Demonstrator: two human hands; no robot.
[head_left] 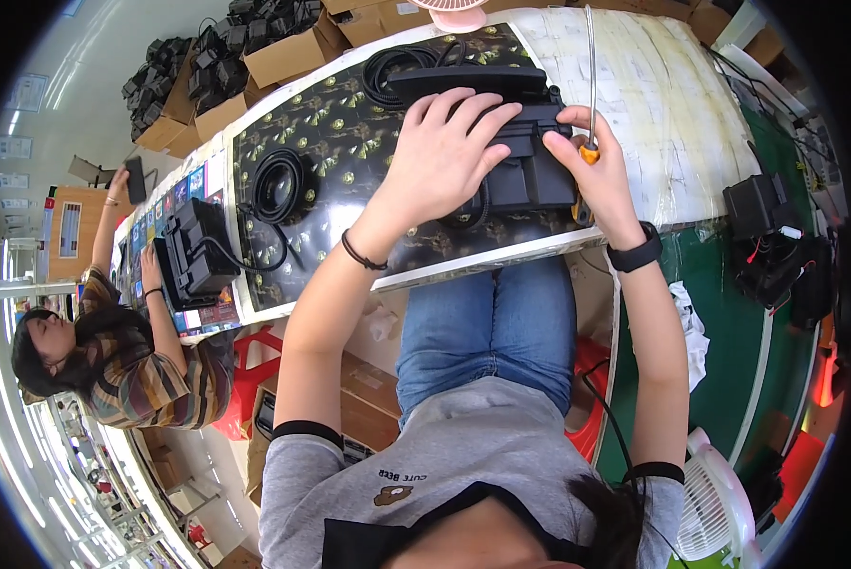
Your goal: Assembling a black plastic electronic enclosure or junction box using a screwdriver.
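A black plastic device (535, 169) with a box-shaped housing and a raised flat black panel (463, 83) lies in front of me on the table. My left hand (444, 152) rests over its left part, fingers stretched and apart, hiding some of the housing. At the device's right corner, my right hand (601, 171) has its thumb and index finger by the edge. A long screwdriver (589, 154) with an orange and black handle passes through that hand, its metal shaft pointing away from me. The curled fingers underneath are hidden.
Coiled black cables (278, 185) lie on the dark patterned mat (335, 142). Another black device (198, 251) stands at left, beside a seated co-worker (150, 370) holding a phone-like dark object. Boxes (293, 52) with black units stand beyond. Black parts (762, 209) with wires sit at right.
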